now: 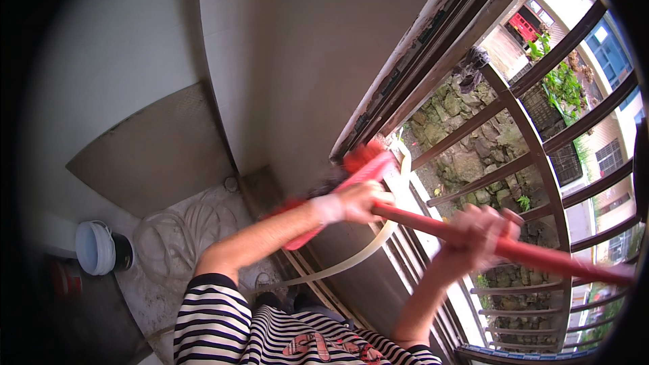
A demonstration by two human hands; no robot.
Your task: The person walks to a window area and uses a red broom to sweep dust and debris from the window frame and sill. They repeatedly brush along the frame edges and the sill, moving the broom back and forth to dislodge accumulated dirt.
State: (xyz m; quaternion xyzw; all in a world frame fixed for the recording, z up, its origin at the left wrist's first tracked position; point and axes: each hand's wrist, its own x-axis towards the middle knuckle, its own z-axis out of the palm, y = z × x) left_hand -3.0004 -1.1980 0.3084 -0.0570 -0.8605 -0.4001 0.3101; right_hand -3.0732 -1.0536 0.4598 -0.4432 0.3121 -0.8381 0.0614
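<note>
A red push broom or long-handled brush is held in both my hands, sideways in front of me. My left hand [362, 202] grips it close to where the handle joins the pinkish-red head [312, 228]. Further along the red handle [542, 258], my right hand [476, 241] is closed around it, blurred by motion. Red bristles [366, 156] are up at the lower corner of the window frame [405, 81]; whether they touch it I cannot tell. A pale hose [355, 262] comes over the window sill beneath the handle and runs down towards the floor.
Metal window bars [530, 137] stand at the right, the handle's far end against or among them. A stone wall [471, 137] lies outside. On the floor are a coiled hose [175, 238] and a white bucket [95, 248]. A grey board [157, 147] leans on the wall.
</note>
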